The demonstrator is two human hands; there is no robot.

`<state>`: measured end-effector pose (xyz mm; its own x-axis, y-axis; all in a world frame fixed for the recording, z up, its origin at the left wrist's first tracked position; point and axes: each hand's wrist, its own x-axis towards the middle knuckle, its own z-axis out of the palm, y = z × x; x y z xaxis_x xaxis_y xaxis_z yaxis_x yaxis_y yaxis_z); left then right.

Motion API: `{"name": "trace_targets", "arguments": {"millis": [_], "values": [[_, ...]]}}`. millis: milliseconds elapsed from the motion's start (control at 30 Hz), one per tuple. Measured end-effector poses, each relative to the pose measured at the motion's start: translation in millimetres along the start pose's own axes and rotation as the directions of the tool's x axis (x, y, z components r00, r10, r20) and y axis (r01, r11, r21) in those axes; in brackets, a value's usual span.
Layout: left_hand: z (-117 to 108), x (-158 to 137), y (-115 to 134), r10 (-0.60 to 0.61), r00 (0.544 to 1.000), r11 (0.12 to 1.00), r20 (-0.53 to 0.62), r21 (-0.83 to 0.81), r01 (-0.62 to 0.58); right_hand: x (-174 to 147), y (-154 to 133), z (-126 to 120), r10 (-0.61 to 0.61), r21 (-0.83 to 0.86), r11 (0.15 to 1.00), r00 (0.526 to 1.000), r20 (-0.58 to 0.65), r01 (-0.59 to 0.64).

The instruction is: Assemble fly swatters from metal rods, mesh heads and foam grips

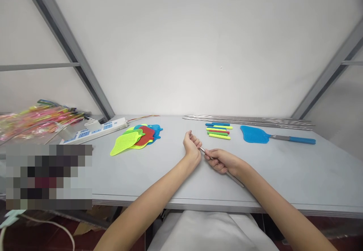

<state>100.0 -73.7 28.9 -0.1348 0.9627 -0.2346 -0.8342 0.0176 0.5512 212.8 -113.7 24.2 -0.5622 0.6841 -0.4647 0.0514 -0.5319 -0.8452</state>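
A thin metal rod (pixel 236 179) slants across the front middle of the table. My left hand (pixel 193 145) is closed round its upper end, with that tip hidden in the fingers. Just below, my right hand (pixel 222 161) grips the same rod, whose lower end sticks out under my right wrist. Beyond my hands lie several coloured handle tubes (pixel 218 132) in blue, yellow, red and green. To the left is an overlapping pile of perforated fly swatter heads (pixel 126 142). On the right rests a blue fly swatter (pixel 255 134) with a grey shaft and a blue handle.
Long metal rods (pixel 255 121) lie along the back edge by the wall. A white power strip (pixel 98 131) with plugs and cables sits at the left. Farther left are plastic-wrapped colourful items (pixel 42 116). Grey frame posts slant up on both sides.
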Motion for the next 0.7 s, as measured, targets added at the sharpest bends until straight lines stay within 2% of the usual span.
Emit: {"name": "trace_targets", "arguments": {"millis": [133, 433, 700], "values": [[-1.6, -0.5, -5.9, 0.019, 1.000, 1.000, -0.008, -0.019, -0.019, 0.1, 1.0, 0.7, 0.013, 0.013, 1.000, 1.000, -0.008, -0.013], [0.3, -8.0, -11.9, 0.031, 0.998, 0.999, -0.050, -0.013, -0.032, 5.3, -1.9, -7.3, 0.075, 0.065, 0.995, 0.992, 0.104, -0.082], [-1.2, -18.5, -18.3, 0.068, 0.998, 0.998, 0.012, 0.016, -0.068, 4.1, -3.4, -9.0, 0.074, 0.064, 0.995, 0.988, 0.133, -0.083]]}}
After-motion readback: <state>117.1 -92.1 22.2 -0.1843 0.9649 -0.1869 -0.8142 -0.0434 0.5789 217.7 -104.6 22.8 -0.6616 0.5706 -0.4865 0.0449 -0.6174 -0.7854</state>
